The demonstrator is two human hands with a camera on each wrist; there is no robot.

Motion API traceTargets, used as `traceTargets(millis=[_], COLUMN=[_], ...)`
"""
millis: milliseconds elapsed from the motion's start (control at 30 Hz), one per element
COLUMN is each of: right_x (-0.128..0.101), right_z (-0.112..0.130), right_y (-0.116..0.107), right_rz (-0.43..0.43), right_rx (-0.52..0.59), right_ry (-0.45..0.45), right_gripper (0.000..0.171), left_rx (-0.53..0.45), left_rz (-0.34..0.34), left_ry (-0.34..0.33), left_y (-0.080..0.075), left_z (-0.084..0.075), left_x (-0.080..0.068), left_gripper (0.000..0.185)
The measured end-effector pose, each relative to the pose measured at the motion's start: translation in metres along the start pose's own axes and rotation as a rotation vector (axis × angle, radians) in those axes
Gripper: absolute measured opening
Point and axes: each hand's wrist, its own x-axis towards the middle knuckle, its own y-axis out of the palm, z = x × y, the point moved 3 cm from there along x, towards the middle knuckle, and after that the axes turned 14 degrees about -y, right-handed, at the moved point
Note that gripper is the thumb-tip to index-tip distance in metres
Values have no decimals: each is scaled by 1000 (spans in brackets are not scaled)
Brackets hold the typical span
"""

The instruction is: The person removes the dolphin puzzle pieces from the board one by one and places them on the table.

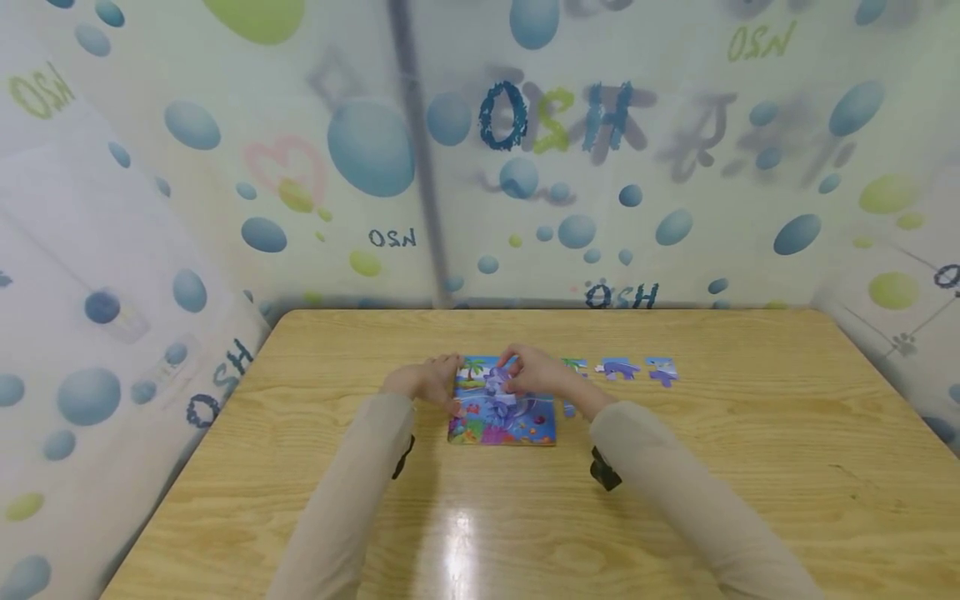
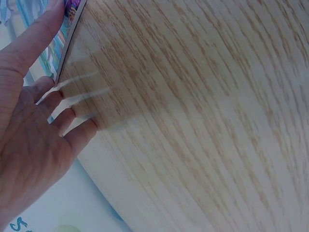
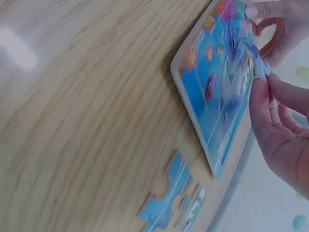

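A colourful sea-themed puzzle board (image 1: 542,427) lies flat on the wooden table. My left hand (image 1: 431,382) rests at its left edge, the thumb (image 3: 260,9) lying against the board's side area and the other fingers near the far left corner. In the left wrist view the left hand (image 2: 36,130) shows loosely bent fingers beside the board's edge. Over the middle of the board my right hand (image 1: 534,371) pinches a puzzle piece (image 3: 257,59) between thumb and forefinger. The piece is tilted, and whether it touches the board I cannot tell.
Several loose puzzle pieces lie right of the board, among them a purple one (image 1: 619,368) and another (image 1: 662,370) farther right. A patterned curtain (image 1: 480,208) stands behind the wooden table (image 1: 337,350). My right forearm partly covers the pieces closest to the board.
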Motion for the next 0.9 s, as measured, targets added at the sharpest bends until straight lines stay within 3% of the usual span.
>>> traceTargets(millis=[333,900], right_x=[-12,-40], right_z=[-13,-30], right_y=[-14,-39], right_rz=[7,14], right_rx=[68,70], right_ry=[0,-18], right_gripper=[33,36], left_rx=[36,22], left_rz=[-8,-4], left_ry=[-4,9], left_y=[0,2], left_z=[-1,-1], left_x=[3,2], left_gripper=[94,95])
